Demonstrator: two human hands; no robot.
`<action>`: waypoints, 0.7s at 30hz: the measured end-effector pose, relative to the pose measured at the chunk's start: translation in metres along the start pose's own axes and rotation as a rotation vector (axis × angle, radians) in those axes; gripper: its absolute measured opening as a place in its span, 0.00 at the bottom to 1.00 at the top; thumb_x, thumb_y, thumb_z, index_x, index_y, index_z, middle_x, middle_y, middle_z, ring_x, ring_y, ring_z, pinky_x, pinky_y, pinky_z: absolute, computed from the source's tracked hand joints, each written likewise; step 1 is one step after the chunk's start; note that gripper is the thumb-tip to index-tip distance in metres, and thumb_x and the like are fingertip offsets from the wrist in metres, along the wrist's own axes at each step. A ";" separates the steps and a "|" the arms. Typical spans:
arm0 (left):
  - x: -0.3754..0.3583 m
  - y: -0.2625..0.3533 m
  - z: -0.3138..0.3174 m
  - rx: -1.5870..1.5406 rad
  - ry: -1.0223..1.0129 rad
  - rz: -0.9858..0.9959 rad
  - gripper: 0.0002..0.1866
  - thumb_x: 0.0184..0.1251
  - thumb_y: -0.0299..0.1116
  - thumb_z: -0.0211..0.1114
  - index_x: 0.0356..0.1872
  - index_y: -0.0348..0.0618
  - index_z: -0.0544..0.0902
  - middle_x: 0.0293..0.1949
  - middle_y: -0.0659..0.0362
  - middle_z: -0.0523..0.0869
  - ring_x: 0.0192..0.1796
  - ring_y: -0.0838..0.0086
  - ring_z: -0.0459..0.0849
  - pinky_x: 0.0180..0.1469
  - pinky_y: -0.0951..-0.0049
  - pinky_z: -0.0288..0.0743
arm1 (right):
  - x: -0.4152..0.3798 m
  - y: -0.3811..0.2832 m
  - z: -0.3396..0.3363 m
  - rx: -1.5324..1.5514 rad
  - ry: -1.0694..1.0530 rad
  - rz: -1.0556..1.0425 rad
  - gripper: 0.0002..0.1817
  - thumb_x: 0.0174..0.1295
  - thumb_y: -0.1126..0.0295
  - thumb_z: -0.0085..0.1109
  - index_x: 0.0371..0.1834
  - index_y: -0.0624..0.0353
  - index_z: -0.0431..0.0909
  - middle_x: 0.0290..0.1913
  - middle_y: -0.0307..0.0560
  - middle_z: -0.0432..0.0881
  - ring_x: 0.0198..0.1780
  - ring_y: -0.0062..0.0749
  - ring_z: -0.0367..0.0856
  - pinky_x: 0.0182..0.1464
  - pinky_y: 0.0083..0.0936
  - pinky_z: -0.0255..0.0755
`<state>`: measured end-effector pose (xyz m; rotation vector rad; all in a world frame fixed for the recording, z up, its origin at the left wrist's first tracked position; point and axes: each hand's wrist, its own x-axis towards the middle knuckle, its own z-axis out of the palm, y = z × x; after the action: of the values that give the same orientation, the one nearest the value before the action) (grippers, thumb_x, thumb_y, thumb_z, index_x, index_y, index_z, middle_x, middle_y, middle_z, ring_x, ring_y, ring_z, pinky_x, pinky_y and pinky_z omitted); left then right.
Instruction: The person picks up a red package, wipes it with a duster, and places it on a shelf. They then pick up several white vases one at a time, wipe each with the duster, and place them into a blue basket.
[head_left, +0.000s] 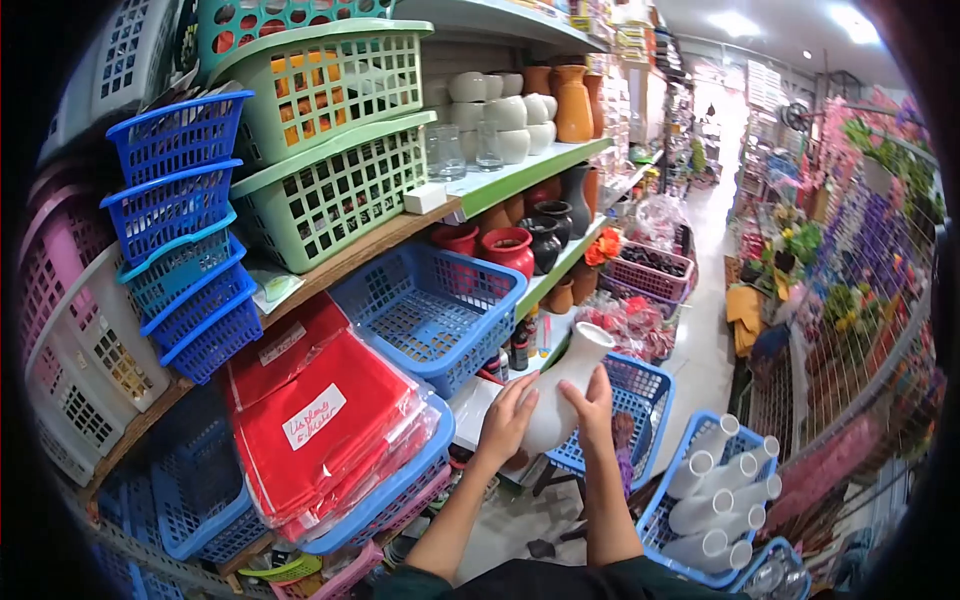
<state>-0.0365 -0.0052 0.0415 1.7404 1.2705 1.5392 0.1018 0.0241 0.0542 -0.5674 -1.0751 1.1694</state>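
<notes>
A white vase [548,412] with a narrow neck and flared mouth is held between both my hands, tilted with its mouth up and to the right. My left hand [507,418] presses on its left side, and my right hand [590,402] grips its right side. Behind and below the vase is a blue plastic basket [655,385], partly hidden by my right arm. To the lower right, another blue basket [650,530] holds several similar white vases [715,500].
On the left, red plastic-wrapped packs [320,420] lie in a blue basket beneath a blue basket [430,340]. Shelves hold green baskets [335,185], white pots [510,130], and red and black pots [508,252]. Artificial flowers [860,220] line the right side of the aisle [700,270].
</notes>
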 end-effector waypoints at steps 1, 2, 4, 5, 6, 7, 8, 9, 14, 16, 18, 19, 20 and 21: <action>0.007 0.005 -0.002 0.047 -0.003 0.017 0.23 0.69 0.43 0.50 0.56 0.36 0.73 0.55 0.49 0.75 0.58 0.60 0.73 0.61 0.68 0.63 | 0.011 -0.004 0.001 0.013 0.003 0.002 0.24 0.51 0.72 0.63 0.51 0.65 0.66 0.46 0.46 0.75 0.48 0.28 0.74 0.51 0.23 0.67; 0.012 0.008 -0.004 0.094 -0.006 0.033 0.22 0.70 0.42 0.49 0.56 0.36 0.73 0.55 0.49 0.76 0.58 0.59 0.73 0.61 0.68 0.63 | 0.023 0.000 -0.001 0.071 -0.003 0.009 0.26 0.52 0.72 0.62 0.54 0.66 0.65 0.47 0.47 0.75 0.48 0.29 0.74 0.53 0.25 0.66; 0.022 0.016 -0.007 0.142 0.064 0.061 0.21 0.69 0.40 0.50 0.54 0.36 0.74 0.55 0.49 0.76 0.58 0.58 0.73 0.61 0.66 0.63 | 0.042 0.001 0.001 0.197 0.023 0.001 0.29 0.52 0.71 0.62 0.57 0.66 0.63 0.49 0.48 0.74 0.49 0.31 0.74 0.54 0.26 0.66; 0.026 0.022 -0.010 0.211 0.092 0.113 0.20 0.69 0.39 0.50 0.54 0.36 0.74 0.55 0.50 0.76 0.59 0.60 0.72 0.62 0.67 0.61 | 0.052 0.006 -0.001 0.254 0.018 0.031 0.30 0.53 0.69 0.60 0.59 0.66 0.62 0.50 0.50 0.74 0.49 0.33 0.75 0.55 0.28 0.66; 0.030 0.026 -0.013 0.281 0.118 0.161 0.19 0.68 0.38 0.50 0.54 0.37 0.75 0.55 0.51 0.76 0.60 0.61 0.72 0.63 0.68 0.60 | 0.059 0.007 -0.002 0.275 0.010 0.046 0.30 0.53 0.68 0.59 0.59 0.66 0.61 0.50 0.51 0.74 0.50 0.35 0.75 0.55 0.30 0.67; 0.035 0.028 -0.012 0.341 0.185 0.182 0.17 0.66 0.34 0.52 0.52 0.38 0.76 0.54 0.52 0.76 0.60 0.60 0.71 0.64 0.62 0.59 | 0.067 0.010 -0.003 0.283 -0.007 0.058 0.30 0.53 0.68 0.59 0.59 0.66 0.61 0.50 0.51 0.74 0.50 0.35 0.75 0.55 0.30 0.67; 0.040 0.026 -0.014 0.354 0.201 0.175 0.17 0.66 0.34 0.52 0.52 0.38 0.76 0.54 0.52 0.76 0.60 0.60 0.71 0.64 0.62 0.59 | 0.074 0.013 -0.002 0.348 0.000 0.061 0.30 0.53 0.67 0.59 0.58 0.66 0.61 0.49 0.53 0.75 0.49 0.37 0.76 0.55 0.31 0.68; 0.046 0.024 -0.015 0.555 0.292 0.189 0.17 0.65 0.32 0.52 0.53 0.40 0.75 0.54 0.52 0.76 0.61 0.60 0.70 0.65 0.59 0.56 | 0.080 0.015 -0.002 0.413 0.008 0.066 0.30 0.53 0.67 0.58 0.58 0.65 0.61 0.49 0.54 0.75 0.49 0.38 0.76 0.54 0.32 0.70; 0.056 -0.006 -0.021 1.188 0.484 -0.024 0.24 0.60 0.35 0.58 0.57 0.36 0.69 0.57 0.51 0.72 0.64 0.58 0.64 0.68 0.53 0.48 | 0.102 0.023 -0.003 0.502 -0.011 0.085 0.31 0.54 0.63 0.58 0.58 0.65 0.60 0.49 0.55 0.75 0.49 0.40 0.77 0.54 0.35 0.71; 0.053 -0.015 -0.023 1.192 0.438 -0.084 0.28 0.58 0.38 0.62 0.57 0.33 0.68 0.55 0.50 0.72 0.62 0.57 0.66 0.68 0.53 0.49 | 0.109 0.027 -0.006 0.535 -0.025 0.108 0.31 0.54 0.62 0.57 0.58 0.65 0.60 0.50 0.55 0.74 0.49 0.40 0.76 0.55 0.35 0.71; 0.052 -0.017 -0.024 1.203 0.381 -0.046 0.26 0.56 0.31 0.61 0.56 0.33 0.69 0.53 0.51 0.73 0.58 0.58 0.69 0.66 0.55 0.54 | 0.114 0.025 -0.007 0.522 -0.039 0.123 0.30 0.55 0.61 0.56 0.58 0.65 0.60 0.50 0.56 0.74 0.50 0.40 0.76 0.54 0.35 0.71; 0.052 -0.021 -0.026 1.208 0.383 -0.052 0.26 0.56 0.31 0.61 0.56 0.33 0.69 0.53 0.51 0.73 0.58 0.58 0.69 0.66 0.55 0.54 | 0.118 0.026 -0.009 0.527 -0.050 0.136 0.30 0.56 0.61 0.55 0.57 0.66 0.60 0.50 0.56 0.74 0.50 0.40 0.76 0.54 0.35 0.72; 0.052 -0.025 -0.028 1.246 0.345 -0.013 0.25 0.53 0.27 0.59 0.56 0.33 0.70 0.52 0.51 0.74 0.56 0.59 0.70 0.64 0.56 0.57 | 0.120 0.026 -0.012 0.530 -0.061 0.149 0.29 0.56 0.60 0.55 0.57 0.66 0.61 0.50 0.56 0.75 0.50 0.40 0.76 0.54 0.35 0.72; 0.052 -0.027 -0.028 1.281 0.307 0.027 0.25 0.51 0.24 0.58 0.55 0.33 0.71 0.50 0.52 0.74 0.54 0.60 0.71 0.62 0.58 0.60 | 0.123 0.024 -0.012 0.540 -0.072 0.152 0.29 0.56 0.60 0.54 0.57 0.66 0.61 0.49 0.56 0.75 0.50 0.40 0.76 0.53 0.36 0.72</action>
<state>-0.0756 0.0465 0.0514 2.1828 2.7730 0.9978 0.1029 0.1484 0.0755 -0.1844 -0.7362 1.5516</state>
